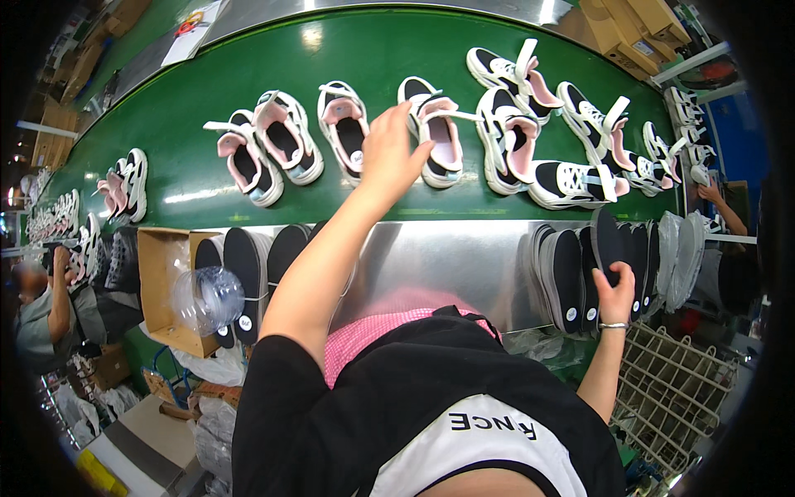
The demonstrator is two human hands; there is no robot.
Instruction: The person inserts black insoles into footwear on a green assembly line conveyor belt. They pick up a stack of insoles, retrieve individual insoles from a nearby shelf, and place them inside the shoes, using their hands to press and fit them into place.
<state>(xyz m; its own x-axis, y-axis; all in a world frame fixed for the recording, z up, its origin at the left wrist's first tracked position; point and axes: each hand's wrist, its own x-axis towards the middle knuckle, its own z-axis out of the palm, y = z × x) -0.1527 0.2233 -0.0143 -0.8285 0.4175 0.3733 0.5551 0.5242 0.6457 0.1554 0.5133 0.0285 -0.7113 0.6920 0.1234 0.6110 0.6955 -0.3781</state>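
Note:
My left hand (391, 156) reaches over a green bench to a white, black and pink sneaker (445, 149). Its fingers curl at the shoe's left side, thumb by the opening, partly hiding the grip. A pale lilac footbed shows in this shoe; the sneaker (346, 131) to its left has a dark inside. On the right, my right hand (614, 291) pinches the lower end of a dark grey insole (607, 238). That insole is tilted up over stacks of black insoles (566, 277) with round white stickers at their near ends.
More sneakers (570, 184) crowd the bench at right, some on their sides. At left, a cardboard box (157, 286) with a clear plastic roll stands beside more insole stacks (243, 273). A metal shelf (431, 257) runs before me. A wire rack (671, 389) stands lower right. Other people work at both sides.

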